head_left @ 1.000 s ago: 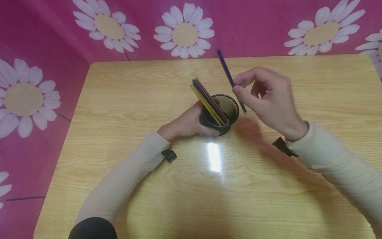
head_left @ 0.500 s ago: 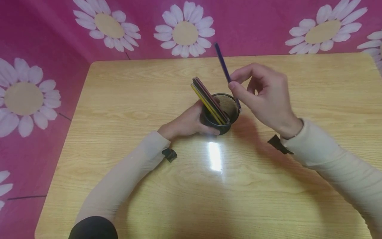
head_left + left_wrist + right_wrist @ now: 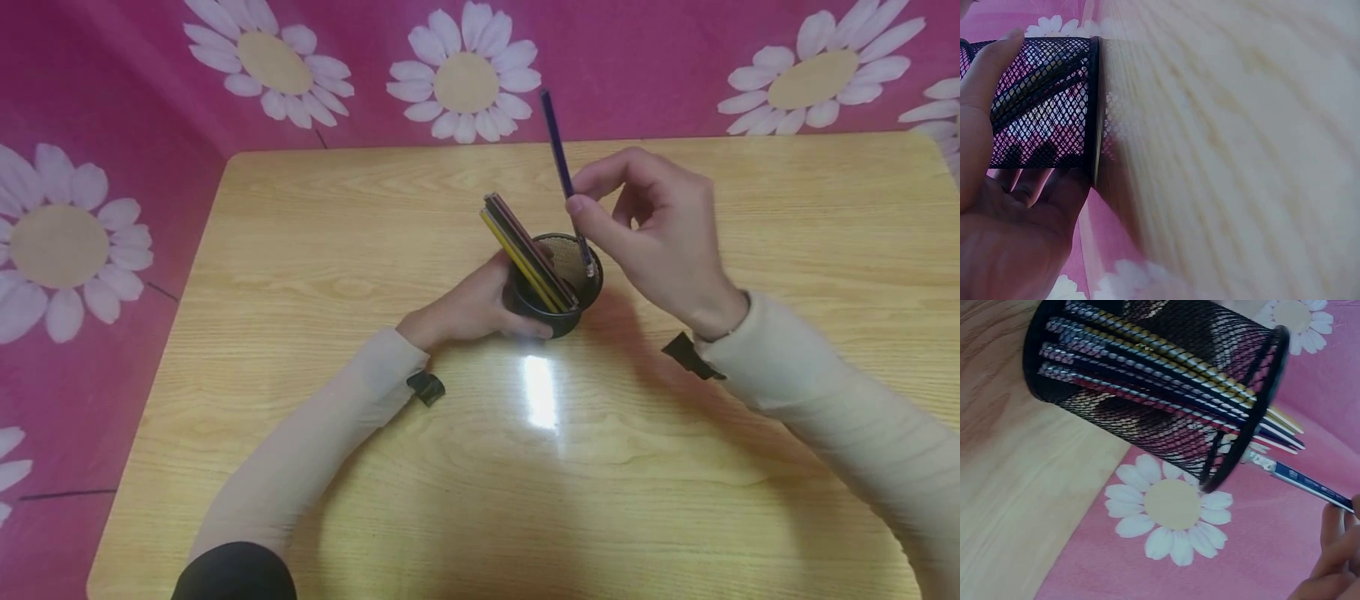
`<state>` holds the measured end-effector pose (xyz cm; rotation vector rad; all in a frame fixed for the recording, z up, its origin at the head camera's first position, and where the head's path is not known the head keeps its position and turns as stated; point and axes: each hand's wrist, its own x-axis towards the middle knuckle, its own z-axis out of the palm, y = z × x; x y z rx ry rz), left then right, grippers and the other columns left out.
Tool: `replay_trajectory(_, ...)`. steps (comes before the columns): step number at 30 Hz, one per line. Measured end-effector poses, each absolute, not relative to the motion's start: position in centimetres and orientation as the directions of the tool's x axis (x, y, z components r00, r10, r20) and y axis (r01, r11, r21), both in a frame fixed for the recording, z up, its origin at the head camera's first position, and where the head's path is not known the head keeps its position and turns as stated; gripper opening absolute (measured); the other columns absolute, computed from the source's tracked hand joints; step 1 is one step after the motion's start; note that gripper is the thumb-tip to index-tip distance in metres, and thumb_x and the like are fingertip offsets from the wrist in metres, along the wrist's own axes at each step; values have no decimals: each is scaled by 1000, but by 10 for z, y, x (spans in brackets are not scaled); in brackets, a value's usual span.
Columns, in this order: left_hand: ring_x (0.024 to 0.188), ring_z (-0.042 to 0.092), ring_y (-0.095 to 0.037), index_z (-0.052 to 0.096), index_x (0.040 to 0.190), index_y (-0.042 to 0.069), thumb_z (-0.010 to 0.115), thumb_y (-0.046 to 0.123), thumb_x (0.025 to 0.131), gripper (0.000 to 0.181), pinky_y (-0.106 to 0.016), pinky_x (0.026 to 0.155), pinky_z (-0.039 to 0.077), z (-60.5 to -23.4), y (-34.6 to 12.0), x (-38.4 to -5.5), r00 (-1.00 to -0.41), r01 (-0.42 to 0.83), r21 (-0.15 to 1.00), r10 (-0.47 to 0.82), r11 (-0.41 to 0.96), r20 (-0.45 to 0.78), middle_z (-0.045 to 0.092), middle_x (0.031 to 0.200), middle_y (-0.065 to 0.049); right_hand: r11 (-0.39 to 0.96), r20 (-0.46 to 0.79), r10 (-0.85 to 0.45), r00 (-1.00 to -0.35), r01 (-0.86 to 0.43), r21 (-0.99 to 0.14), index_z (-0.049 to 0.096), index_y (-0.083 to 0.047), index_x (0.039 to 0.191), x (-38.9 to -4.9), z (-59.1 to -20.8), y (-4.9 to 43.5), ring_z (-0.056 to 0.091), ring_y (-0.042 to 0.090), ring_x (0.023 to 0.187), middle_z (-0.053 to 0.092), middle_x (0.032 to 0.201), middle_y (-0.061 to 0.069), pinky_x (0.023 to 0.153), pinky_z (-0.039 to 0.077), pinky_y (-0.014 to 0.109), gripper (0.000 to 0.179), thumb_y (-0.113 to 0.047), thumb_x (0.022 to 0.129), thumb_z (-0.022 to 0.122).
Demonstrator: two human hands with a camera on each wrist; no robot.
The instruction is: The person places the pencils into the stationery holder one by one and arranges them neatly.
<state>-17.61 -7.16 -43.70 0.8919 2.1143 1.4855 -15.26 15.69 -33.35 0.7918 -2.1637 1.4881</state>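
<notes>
My left hand grips a black wire-mesh pencil cup from its left side, and the cup stands upright on the table. Several pencils, yellow, dark and reddish, lean to the left inside it. Between thumb and fingertips, my right hand pinches a dark blue pencil near its middle. That pencil's silvery lower end is at the cup's mouth in the head view; the right wrist view has it beside the rim. In the left wrist view, the left thumb lies against the mesh.
The wood-grain table extends on all sides of the cup. Behind it and to its left hangs a magenta cloth with large white daisies. A bright light reflection shows on the tabletop.
My right hand has moved left and slightly up with the blue pencil, bringing its lower end from outside the cup's right side to over the mouth. The left hand and cup have stayed put.
</notes>
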Motion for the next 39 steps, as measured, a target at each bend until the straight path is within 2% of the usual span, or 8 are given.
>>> replay_trajectory(4,140,53,-22,42,157,-4,101,12,77,101,-28,126,28,-438,-72,-175,-711,280,935,701,220,48,55,151,-18,317,582,-227,-781,-624,-714,77,7,104,-156,-339,157,49,9,55,77,93,3,49,36,19,13,-3,96,77)
replay_trajectory(10,140,52,-22,41,157,-4,100,11,78,99,-27,126,27,-436,-72,-174,-712,272,937,701,221,41,54,152,-19,398,527,-239,-816,-577,-713,77,5,105,-158,-348,157,49,10,55,78,93,9,49,36,19,10,2,95,79)
replay_trajectory(14,140,52,-22,41,156,-3,100,11,77,99,-27,126,27,-434,-72,-173,-712,275,936,701,219,45,54,151,-18,442,490,-239,-838,-544,-713,78,3,105,-159,-352,156,48,11,57,78,92,7,50,37,20,9,2,96,79)
replay_trajectory(25,132,60,-21,49,151,-2,98,6,80,87,-30,125,31,-433,-70,-174,-676,274,955,729,118,104,66,140,-14,498,501,-284,-818,-572,-652,80,-1,104,-162,-359,150,51,12,61,81,94,8,56,37,17,7,-3,97,81)
replay_trajectory(31,131,61,-18,48,152,-1,97,2,78,88,-30,125,34,-435,-70,-174,-672,275,955,732,112,108,66,142,-12,536,475,-298,-828,-557,-635,81,-4,103,-161,-364,149,49,15,57,81,94,6,54,34,18,6,-6,98,80)
replay_trajectory(39,130,61,-17,47,154,-1,97,3,79,91,-31,124,35,-437,-69,-175,-669,286,953,733,101,123,66,141,-11,559,458,-325,-827,-559,-612,82,-4,103,-163,-368,148,52,14,59,82,94,6,56,34,18,6,-7,98,81)
